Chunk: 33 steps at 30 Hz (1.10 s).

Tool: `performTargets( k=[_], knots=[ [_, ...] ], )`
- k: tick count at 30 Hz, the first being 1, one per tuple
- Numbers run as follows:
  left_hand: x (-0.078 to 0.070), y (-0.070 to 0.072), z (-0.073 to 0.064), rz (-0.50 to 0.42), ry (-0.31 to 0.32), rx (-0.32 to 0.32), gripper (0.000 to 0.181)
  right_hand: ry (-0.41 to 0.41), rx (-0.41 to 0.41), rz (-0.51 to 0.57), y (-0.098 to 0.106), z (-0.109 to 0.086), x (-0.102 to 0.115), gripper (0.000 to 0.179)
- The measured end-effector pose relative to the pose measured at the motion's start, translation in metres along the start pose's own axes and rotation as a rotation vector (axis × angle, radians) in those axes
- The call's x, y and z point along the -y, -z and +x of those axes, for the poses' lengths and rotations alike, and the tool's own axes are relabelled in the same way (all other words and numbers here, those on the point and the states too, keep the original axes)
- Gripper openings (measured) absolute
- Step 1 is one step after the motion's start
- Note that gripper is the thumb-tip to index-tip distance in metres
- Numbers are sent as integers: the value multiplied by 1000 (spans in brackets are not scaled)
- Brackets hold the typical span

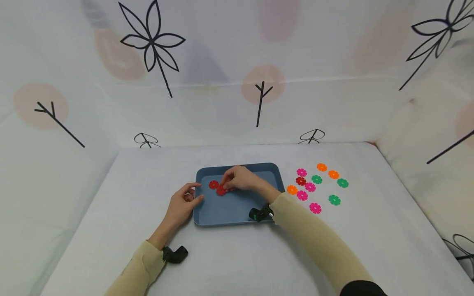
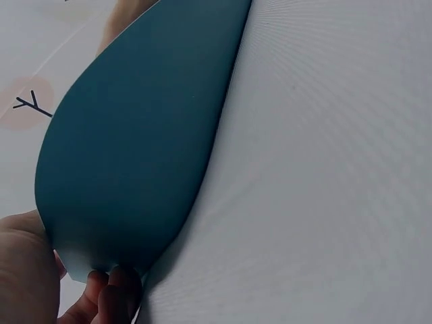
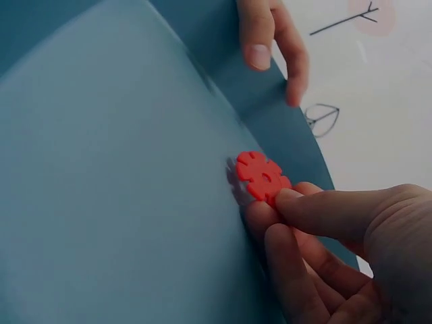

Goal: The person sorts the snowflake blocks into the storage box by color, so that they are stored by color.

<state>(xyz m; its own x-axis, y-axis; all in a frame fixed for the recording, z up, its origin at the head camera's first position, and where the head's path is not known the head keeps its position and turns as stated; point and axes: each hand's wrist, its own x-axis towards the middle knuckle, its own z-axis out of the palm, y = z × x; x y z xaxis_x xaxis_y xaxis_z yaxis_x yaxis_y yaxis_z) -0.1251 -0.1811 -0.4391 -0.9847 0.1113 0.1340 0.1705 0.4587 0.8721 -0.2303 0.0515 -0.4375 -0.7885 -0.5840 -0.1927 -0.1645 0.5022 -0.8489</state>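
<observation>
A shallow blue-grey tray point(image 1: 237, 211) lies on the white table. At its left end my left hand point(image 1: 181, 207) grips the rim, thumb over the edge and fingertips point(image 2: 121, 287) against the outer wall. My right hand point(image 1: 241, 178) is over the tray, pinching a red notched plastic disc point(image 3: 260, 175) between thumb and fingers, close above the tray floor. In the head view this held disc overlaps the edge of a second red notched disc point(image 1: 213, 185), which lies flat inside the tray near the left hand.
Right of the tray, loose notched discs are scattered: several pink point(image 1: 310, 187), several orange point(image 1: 322, 167), several green point(image 1: 335, 200) and a dark red one point(image 1: 300, 181). A patterned white cloth point(image 1: 222, 115) hangs behind and beside the table. Each wrist wears a black camera mount point(image 1: 175, 255).
</observation>
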Motion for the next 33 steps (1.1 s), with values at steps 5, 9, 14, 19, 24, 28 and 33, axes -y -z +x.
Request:
performTargets(
  k=[5,9,14,19,24,28,33],
  knots=[
    [1,0,0,-7,0,-6,36,9,10,-13,-7,4,4,8],
    [0,1,0,-12,3,-1,36,-1,10,-11,-11,7,4,6],
    [1,2,0,2,-1,2,37,-5,9,18,-13,10,2,7],
    [14,1,4,7,-20,-7,37,5,2,16,-13,12,0,9],
    [41,-6,12,6,-31,-10,37,12,-5,-14,-12,10,-2,10],
    [46,-7,12,-16,-32,2,36,9,-4,-18,-12,8,-3,9],
    [46,-8,10,-26,-34,-3,36,15,-2,-22,-14,7,-4,10]
  ],
)
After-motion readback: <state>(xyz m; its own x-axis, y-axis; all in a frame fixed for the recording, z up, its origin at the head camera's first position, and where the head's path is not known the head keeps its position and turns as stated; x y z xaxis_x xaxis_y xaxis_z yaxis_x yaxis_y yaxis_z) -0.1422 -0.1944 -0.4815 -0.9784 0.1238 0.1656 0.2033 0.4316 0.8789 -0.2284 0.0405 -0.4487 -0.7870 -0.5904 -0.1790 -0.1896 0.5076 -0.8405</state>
